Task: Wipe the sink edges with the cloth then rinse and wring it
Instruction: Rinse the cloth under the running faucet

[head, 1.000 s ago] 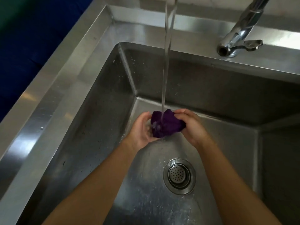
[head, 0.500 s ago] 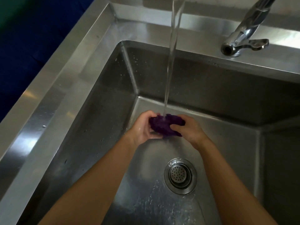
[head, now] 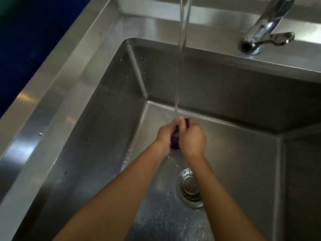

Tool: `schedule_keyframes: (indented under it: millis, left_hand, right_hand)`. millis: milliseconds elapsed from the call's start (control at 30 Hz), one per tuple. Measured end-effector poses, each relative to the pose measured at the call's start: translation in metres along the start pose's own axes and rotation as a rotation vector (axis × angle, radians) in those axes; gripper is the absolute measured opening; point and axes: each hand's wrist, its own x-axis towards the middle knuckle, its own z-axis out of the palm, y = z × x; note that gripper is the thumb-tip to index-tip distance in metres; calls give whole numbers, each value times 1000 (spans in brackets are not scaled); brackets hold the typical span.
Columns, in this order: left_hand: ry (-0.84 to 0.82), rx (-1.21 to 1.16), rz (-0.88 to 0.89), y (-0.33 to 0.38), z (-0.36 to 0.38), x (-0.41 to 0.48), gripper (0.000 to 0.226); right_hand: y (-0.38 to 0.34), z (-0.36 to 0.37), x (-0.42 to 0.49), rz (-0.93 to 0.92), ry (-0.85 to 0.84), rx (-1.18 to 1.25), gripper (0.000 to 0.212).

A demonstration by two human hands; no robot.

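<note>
A purple cloth is bunched small between my two hands, deep inside the steel sink. My left hand grips it from the left and my right hand is closed over it from the right, hiding most of it. A stream of water falls from above onto my fingers and the cloth's top. Water runs off below my hands toward the drain.
The tap's base and lever stand on the back ledge at the upper right. The sink's wide steel rim runs along the left, with a dark blue surface beyond it. The basin floor is wet and splashed.
My hands have closed together around the cloth, squeezing it into a tight wad; most of it is now covered, where before it showed loosely between open palms.
</note>
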Motion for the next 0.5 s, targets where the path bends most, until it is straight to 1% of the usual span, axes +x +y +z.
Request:
schedule_keyframes:
  millis: [67,100,167,233,267,300,367,433,500]
  left_hand:
    - [30,84,62,-8,1,0,33]
    - [65,117,127,-10,1,0,30]
    - [132,185,263,-9,-4,5,22]
    - [195,234,350,-3,-8,9,18]
    - [208,219,351,2,-9,9,19]
    - [196,197,315,7,-10,9,23]
    - [135,180,214,14,-9,8,36]
    - [118,199,171,15,-8,5,43]
    - [118,171,183,11,-6,3,45]
  right_hand:
    - [3,2,14,119,7,28,46]
    - [6,4,19,142,-14,49,48]
    - [6,6,22,149,-35,56,47]
    - [4,4,14,145,-53,20,45]
    - [1,2,7,126,-64,10,44]
    - [-2,0,-2,92,-75,8,43]
    - [-9,-1,-20,8,-81,19,40]
    - [-14,1,-28,-35,-34,23,40]
    - [-18,2,-25,-17,34,7,42]
